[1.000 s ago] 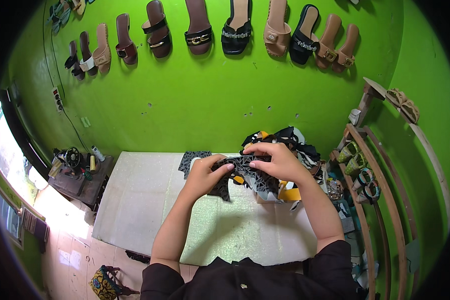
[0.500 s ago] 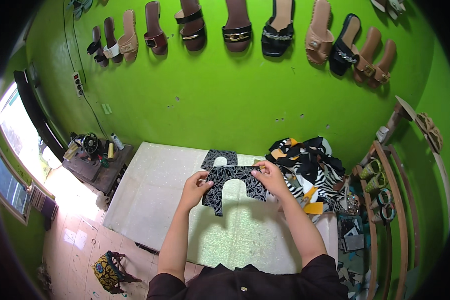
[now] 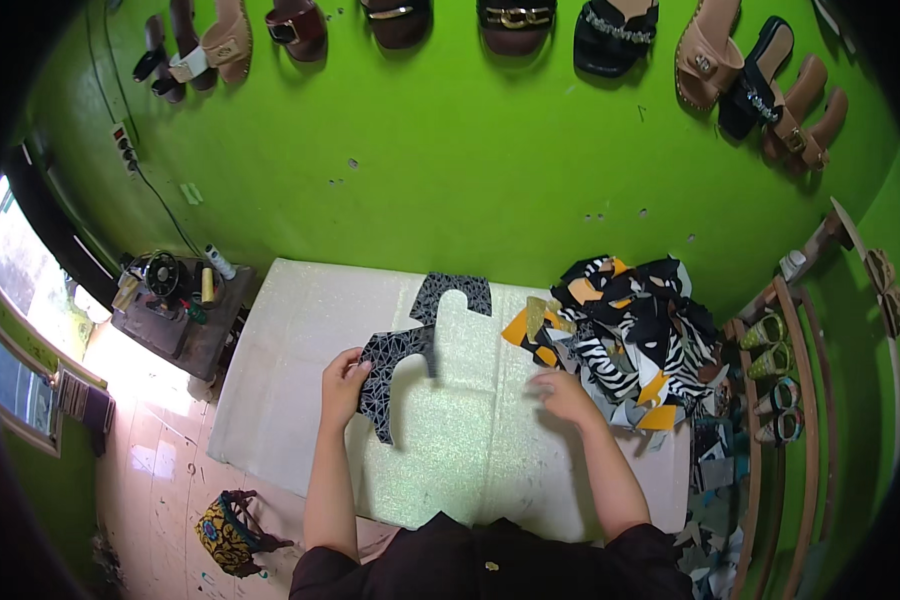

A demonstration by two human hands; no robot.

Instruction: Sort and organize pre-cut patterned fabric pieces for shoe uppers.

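"Where's the patterned piece (image 3: pixel 382 358)?"
"Pinched at its left edge by my left hand (image 3: pixel 344 388), its longer leg pointing toward me. A matching cutout (image 3: pixel 450 282) lies just beyond on the white table (image 3: pixel 290 400)."
"And your right hand (image 3: pixel 567 398)?"
"Fingers loosely parted, apparently empty, nearer the scrap pile (image 3: pixel 622 340). Blur softens its fingertips. I can't tell whether piece and cutout touch."

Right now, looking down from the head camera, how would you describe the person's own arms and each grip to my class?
The left grip and right grip are ungloved hands. The forearms are bare, with no watch or bracelet visible. Above them come short, plain dark sleeves of a dark shirt.
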